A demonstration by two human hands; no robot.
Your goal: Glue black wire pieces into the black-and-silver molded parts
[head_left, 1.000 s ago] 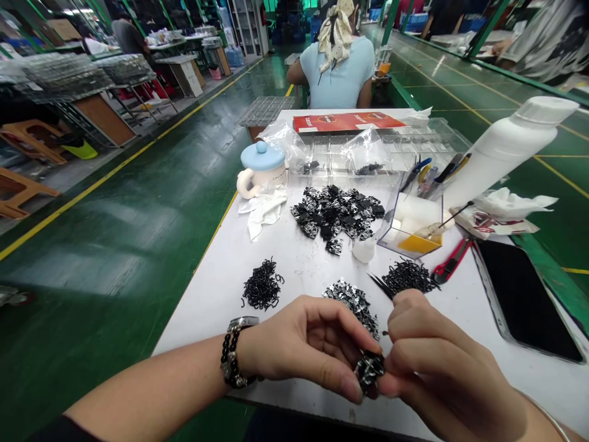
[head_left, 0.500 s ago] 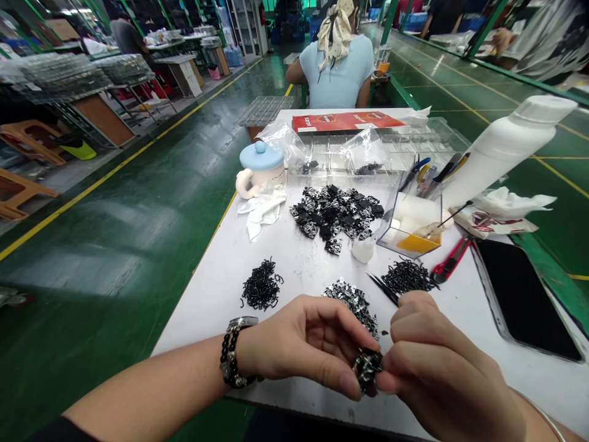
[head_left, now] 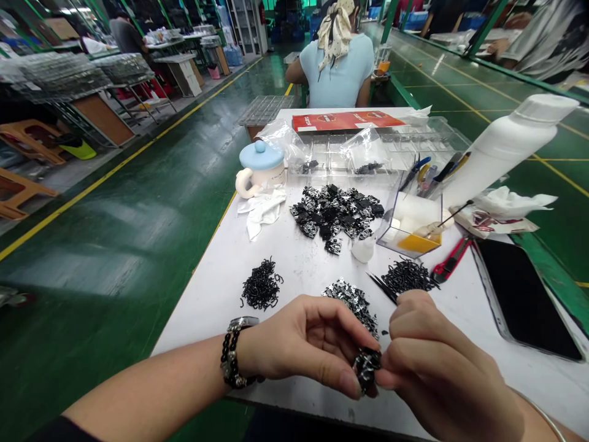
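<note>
My left hand [head_left: 306,350] pinches a small black-and-silver part [head_left: 367,368] between thumb and fingers, low over the table's front edge. The closed fingers of my right hand [head_left: 442,362] press at the part's right side; their tips are partly hidden. A dark, pointed pair of tweezers [head_left: 381,286] shows beyond the right hand; its rear end is hidden, so I cannot tell whether it is held. A pile of small silver metal pieces [head_left: 352,301] lies just behind the left hand. Small black curved pieces [head_left: 261,285] form a heap at the left, with another black heap [head_left: 408,276] at the right.
Black-and-silver parts [head_left: 335,212] are heaped mid-table. A lidded mug [head_left: 261,166] stands back left. At the right are a clear tool box [head_left: 411,224], white bottle [head_left: 506,147], red cutter [head_left: 451,261] and phone [head_left: 527,298]. A person [head_left: 338,67] sits ahead.
The part has tilted slightly between my fingers. My right hand has shifted a very little to the left; my left hand keeps its place.
</note>
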